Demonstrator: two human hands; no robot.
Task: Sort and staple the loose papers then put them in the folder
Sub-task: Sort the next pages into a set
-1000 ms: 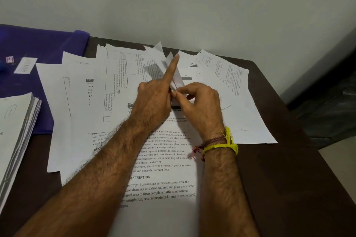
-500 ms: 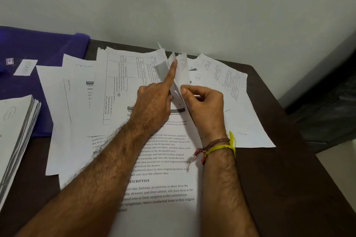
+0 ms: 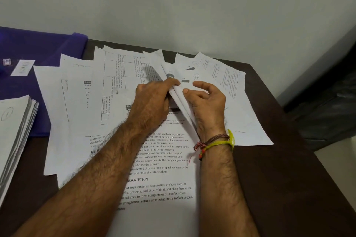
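Raised white printed sheets pinched between both hands over the dark wooden counter.
Sheet edges are gripped by left hand and right hand fingers; the left forefinger, earlier pointing, is now lowered.

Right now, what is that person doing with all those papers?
A person is sorting loose papers spread over a dark table. Both the left hand and right hand pinch some raised sheets in the middle. A neat stack waits on the left, partly on a purple folder.
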